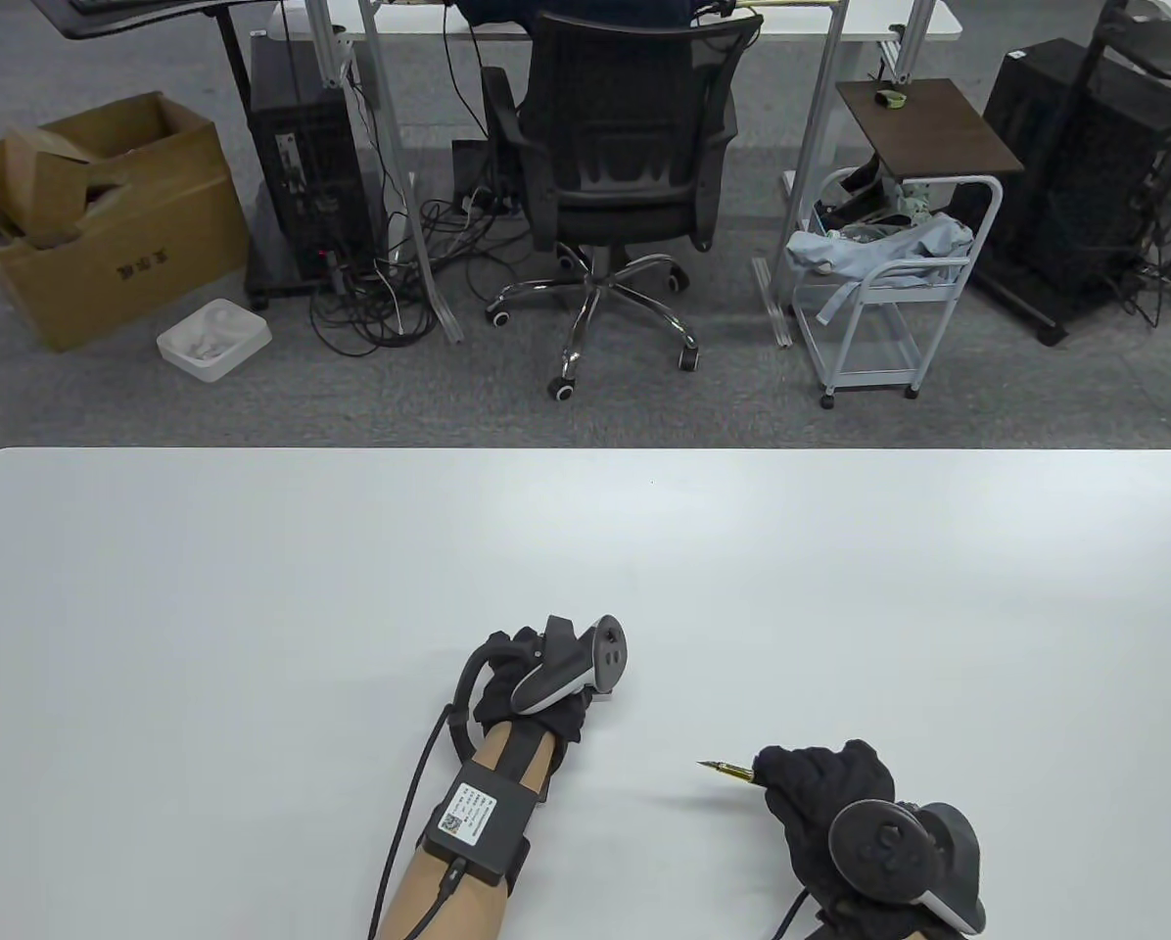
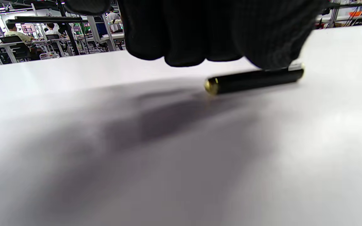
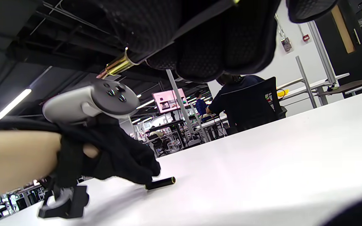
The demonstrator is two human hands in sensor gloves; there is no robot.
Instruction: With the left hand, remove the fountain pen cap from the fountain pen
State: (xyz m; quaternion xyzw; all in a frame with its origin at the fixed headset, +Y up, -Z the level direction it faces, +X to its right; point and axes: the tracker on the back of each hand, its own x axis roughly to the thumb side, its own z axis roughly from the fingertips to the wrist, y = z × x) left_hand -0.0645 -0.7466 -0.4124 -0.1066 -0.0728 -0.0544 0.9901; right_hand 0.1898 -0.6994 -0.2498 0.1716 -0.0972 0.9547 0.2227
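Right hand: your right hand (image 1: pixel 825 798) sits at the lower right of the table view, nearest the bottom edge, fingers clenched around the fountain pen (image 1: pixel 727 771). Only the gold nib and a short length of the section show past the glove, pointing toward the upper left.
Pen from the wrist: in the right wrist view the fountain pen (image 3: pixel 118 65) runs along the top of the frame under your gloved fingers (image 3: pixel 200 59), its gold band and nib end sticking out to the left.
Left hand: your left hand (image 1: pixel 532 685) lies in the lower middle of the table view, up and left of the right hand and apart from it, tracker on its back.
Cap: the fountain pen cap (image 2: pixel 253 81) lies flat on the white table (image 1: pixel 253 607), off the pen. In the left wrist view it is in the upper right, black with a gold tip toward the left.
Left fingers: your fingertips (image 2: pixel 272 47) come down on the cap's right end and touch it; I cannot tell whether they still pinch it or only rest on it.
Cap from the other side: in the right wrist view the fountain pen cap (image 3: pixel 160 183) pokes out rightward from under the left hand (image 3: pixel 118 157), lower left of centre.
Beyond the table: an office chair (image 1: pixel 625 176) stands on grey carpet at the top centre, and a cardboard box (image 1: pixel 106 225) at the upper left.
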